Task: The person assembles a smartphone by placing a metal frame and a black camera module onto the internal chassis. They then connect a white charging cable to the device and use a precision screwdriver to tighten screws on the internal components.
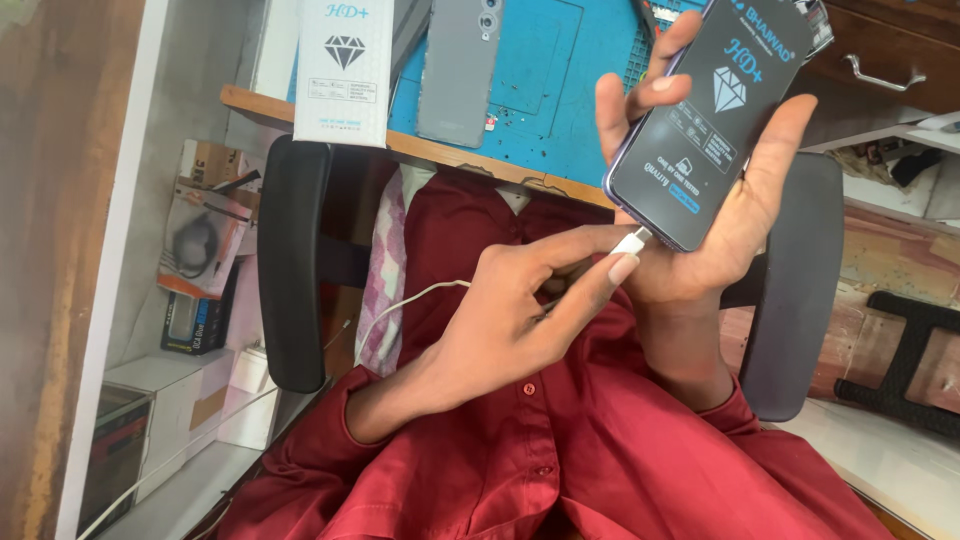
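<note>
Your right hand (700, 200) cradles a dark phone (705, 120) screen-up, fingers wrapped around its edges, at about 1 o'clock in view. Your left hand (520, 310) pinches a white charger plug (630, 242) between thumb and forefinger, right at the phone's bottom edge; its white cable (400, 305) trails off toward 9 o'clock. On the blue worktop (560, 90) at 12 o'clock lie a grey phone (458, 70) and a white packet (343, 70).

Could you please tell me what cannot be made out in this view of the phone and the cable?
- Phone charging port: hidden by the white plug and left hand fingertips.
- Phone top: cut off by the upper edge.
- Cable far end: disappears beside the chair.
- Phone back: covered by the right hand.
</note>
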